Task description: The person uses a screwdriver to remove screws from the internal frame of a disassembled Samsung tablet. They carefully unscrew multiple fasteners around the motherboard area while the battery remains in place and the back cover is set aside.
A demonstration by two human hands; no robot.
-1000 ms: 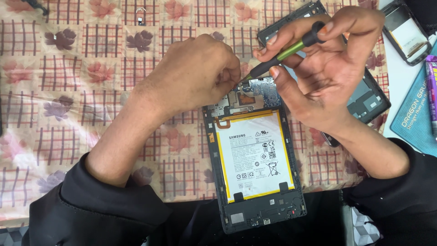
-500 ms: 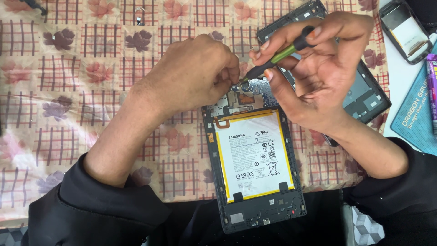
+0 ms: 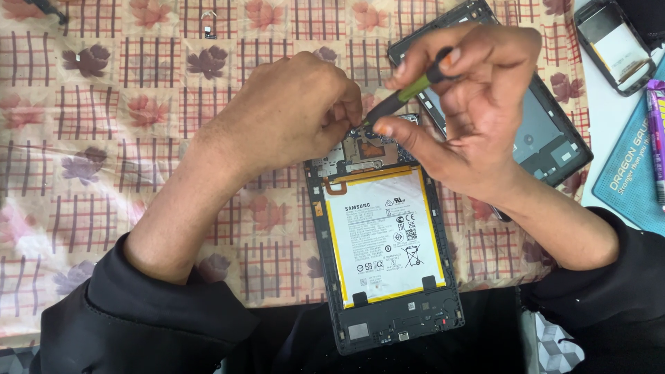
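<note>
- Already the tablet (image 3: 388, 242) lies face down with its back off — the white, yellow-edged battery (image 3: 382, 235) and the circuit board (image 3: 367, 149) above it are bare to view.
- Off to the upper right, the dark back cover (image 3: 547, 131) lies apart on the floral cloth (image 3: 104, 138), partly under the right hand, so the opening-up looks done.
- At the board's top edge, the right hand (image 3: 478, 111) grips a green-and-black screwdriver (image 3: 405, 93) between thumb and fingers, its tip angled down onto the board.
- Beside it, the left hand (image 3: 291, 114) is curled over the tablet's upper left corner, fingertips pinched close to the driver's tip; whether it holds a small part there I cannot tell — the knuckles hide it.
- By my judgement the work stands midway: the battery sits in its frame, its tabs down, and the lower board (image 3: 398, 325) looks untouched.
- Up on the cloth, well apart from both hands, lies a tiny metal piece (image 3: 208, 22), possibly something taken off.
- At the right edge rest a small phone-like device (image 3: 616, 45) and a blue mat (image 3: 634, 180), neither in use.
</note>
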